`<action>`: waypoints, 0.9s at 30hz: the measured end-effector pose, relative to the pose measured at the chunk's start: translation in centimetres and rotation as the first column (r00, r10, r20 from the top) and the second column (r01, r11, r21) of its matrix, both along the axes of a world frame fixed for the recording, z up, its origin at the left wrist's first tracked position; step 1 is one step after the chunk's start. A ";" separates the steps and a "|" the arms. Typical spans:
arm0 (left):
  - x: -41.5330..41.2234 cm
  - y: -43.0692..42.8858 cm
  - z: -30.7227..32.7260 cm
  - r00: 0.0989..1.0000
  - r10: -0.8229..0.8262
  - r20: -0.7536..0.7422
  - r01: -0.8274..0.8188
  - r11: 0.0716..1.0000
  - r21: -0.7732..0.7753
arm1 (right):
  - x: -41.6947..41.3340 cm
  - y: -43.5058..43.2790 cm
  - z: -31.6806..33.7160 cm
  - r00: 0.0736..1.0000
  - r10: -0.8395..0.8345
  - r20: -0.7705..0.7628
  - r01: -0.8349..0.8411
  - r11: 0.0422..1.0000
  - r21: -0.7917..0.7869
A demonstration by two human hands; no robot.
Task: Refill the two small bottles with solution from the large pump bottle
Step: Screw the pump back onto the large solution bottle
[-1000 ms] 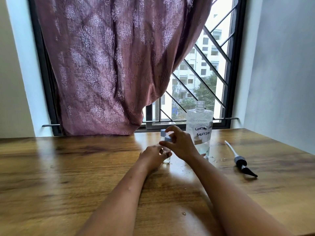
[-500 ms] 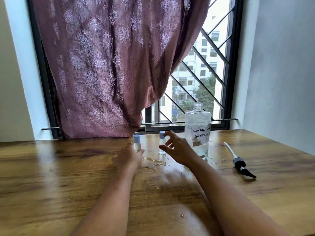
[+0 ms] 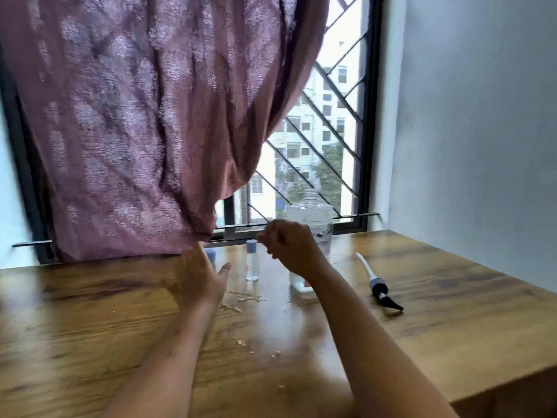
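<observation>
Surface [image 3: 90, 327]: brown wood-grain top, set against a window [image 3: 369, 122] with a dark frame and a diagonal grille [image 3: 327, 146]. A mauve patterned curtain [image 3: 135, 131] covers the left and middle of the window and hangs to the sill. A plain pale wall [image 3: 482, 131] stands to the right. Pale buildings and a tree show through the grille.

Items on the surface: the large bottle [image 3: 313, 214] stands upright at the back, neck uncapped, clear liquid low inside. The pump [image 3: 380, 289] with its white tube lies flat to the right of it, apart. One small bottle [image 3: 252, 263], blue cap on, stands upright just left of the large bottle. A second small bottle [image 3: 211, 255], also blue-capped, stands further left. Wet drops [image 3: 241, 299] lie in front of the small bottles, with specks nearer the camera.

Left hand [image 3: 197, 277]: grip open, fingers extended, holding nothing, in front of the second small bottle. Contact with it cannot be told.

Right hand [image 3: 291, 245]: raised in front of the large bottle, fingers curled inward, nothing visible in the grip.

Obscured: both hands are motion-blurred. The large bottle's label is mostly hidden behind the right hand and unreadable. The second small bottle shows only its cap and shoulder. The curtain pattern is smeared.
</observation>
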State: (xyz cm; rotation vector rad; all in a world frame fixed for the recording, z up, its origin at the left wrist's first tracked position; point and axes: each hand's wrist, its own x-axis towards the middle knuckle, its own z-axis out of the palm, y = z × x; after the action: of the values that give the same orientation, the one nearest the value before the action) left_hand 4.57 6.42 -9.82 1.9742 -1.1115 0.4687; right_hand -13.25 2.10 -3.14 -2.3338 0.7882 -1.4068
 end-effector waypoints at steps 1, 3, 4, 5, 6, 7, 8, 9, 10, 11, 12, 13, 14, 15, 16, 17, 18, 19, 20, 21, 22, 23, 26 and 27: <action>0.4 -0.3 -0.2 1.000 -0.009 0.010 0.009 0.999 -0.037 | -0.7 0.0 0.9 0.999 -0.008 0.033 0.008 1.000 0.016; 0.9 -0.6 -0.3 1.000 -0.019 -0.013 0.019 0.998 -0.058 | -2.6 -0.2 2.0 0.995 -0.011 0.100 0.004 0.997 0.077; 1.2 -0.6 -0.4 0.999 -0.027 -0.040 0.025 0.998 -0.056 | -3.5 -0.4 2.1 0.988 -0.001 0.155 -0.018 0.992 0.123; 1.3 -0.6 -0.4 0.997 -0.042 -0.065 0.038 0.998 -0.056 | -4.6 -0.5 2.1 0.978 -0.005 0.206 -0.030 0.986 0.163; 1.3 -0.5 -0.3 0.996 -0.049 -0.071 0.045 0.997 -0.060 | -5.7 -0.9 1.7 0.970 -0.033 0.239 -0.013 0.982 0.188; 1.1 -0.4 -0.3 0.996 -0.044 -0.073 0.040 0.998 -0.058 | -6.9 -1.1 1.2 0.965 -0.085 0.248 0.034 0.978 0.204; 0.8 -0.3 -0.2 0.997 -0.030 -0.075 0.026 0.998 -0.051 | -8.1 -1.3 0.7 0.960 -0.172 0.219 0.124 0.969 0.215; 0.6 -0.1 -0.1 0.997 -0.014 -0.078 0.011 0.999 -0.041 | -9.3 -1.5 0.1 0.945 -0.294 0.145 0.264 0.944 0.198; 0.2 0.1 0.1 0.998 -0.011 -0.066 0.008 0.999 -0.041 | -10.6 -1.7 -0.6 0.894 -0.448 0.023 0.439 0.883 0.166; 0.1 0.1 0.2 0.999 -0.020 -0.034 0.018 0.998 -0.054 | -11.6 -1.8 -1.2 0.815 -0.567 -0.119 0.579 0.802 0.144; -0.1 0.2 0.3 0.999 -0.034 0.015 0.035 0.997 -0.073 | -12.5 -2.2 -2.0 0.739 -0.618 -0.267 0.666 0.730 0.154; -0.5 0.2 0.4 0.997 -0.043 0.064 0.048 0.995 -0.089 | -13.2 -2.4 -2.7 0.689 -0.604 -0.400 0.708 0.679 0.193; -1.0 0.3 0.6 0.994 -0.045 0.102 0.055 0.993 -0.100 | -13.4 -2.7 -3.3 0.663 -0.552 -0.507 0.721 0.652 0.233; -1.6 0.5 0.7 0.991 -0.048 0.122 0.061 0.992 -0.109 | -13.4 -2.9 -4.0 0.648 -0.494 -0.580 0.721 0.643 0.258; -2.5 0.7 0.9 0.990 -0.060 0.126 0.074 0.991 -0.113 | -13.3 -3.3 -4.6 0.632 -0.455 -0.628 0.718 0.648 0.252; -3.4 0.8 1.1 0.989 -0.084 0.124 0.098 0.989 -0.108 | -13.0 -3.2 -5.0 0.600 -0.444 -0.665 0.727 0.650 0.222; -4.5 1.0 1.5 0.985 -0.126 0.115 0.137 0.986 -0.094 | -12.8 -3.2 -5.2 0.568 -0.453 -0.687 0.738 0.649 0.182; -5.4 0.9 1.7 0.980 -0.176 0.088 0.182 0.981 -0.063 | -12.6 -3.1 -5.2 0.563 -0.464 -0.684 0.740 0.651 0.168; -6.2 0.7 2.1 0.973 -0.227 0.048 0.228 0.974 -0.016 | -12.4 -3.0 -4.8 0.587 -0.465 -0.663 0.727 0.662 0.180; -6.9 0.3 2.3 0.962 -0.271 0.010 0.271 0.962 0.046 | -12.2 -2.7 -4.2 0.634 -0.458 -0.623 0.704 0.675 0.220; -7.5 -0.2 2.5 0.951 -0.309 -0.032 0.310 0.944 0.112 | -12.1 -2.4 -3.4 0.706 -0.453 -0.544 0.661 0.698 0.275; -8.0 -0.7 2.8 0.938 -0.337 -0.085 0.347 0.923 0.166 | -11.9 -2.0 -2.3 0.791 -0.435 -0.430 0.588 0.733 0.341; -9.6 -2.1 3.0 0.868 -0.383 -0.316 0.451 0.874 0.181 | -11.9 -0.2 1.4 0.966 -0.245 0.087 0.149 0.795 0.587; -10.0 -2.5 2.8 0.833 -0.401 -0.381 0.485 0.861 0.153 | -11.8 0.4 2.7 0.946 -0.190 0.264 -0.021 0.775 0.632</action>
State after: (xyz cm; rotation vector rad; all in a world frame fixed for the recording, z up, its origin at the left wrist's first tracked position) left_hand -5.42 3.89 -7.00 1.8178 -1.3982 -0.2646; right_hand -25.07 2.52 -0.46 -1.5313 1.0740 -1.2457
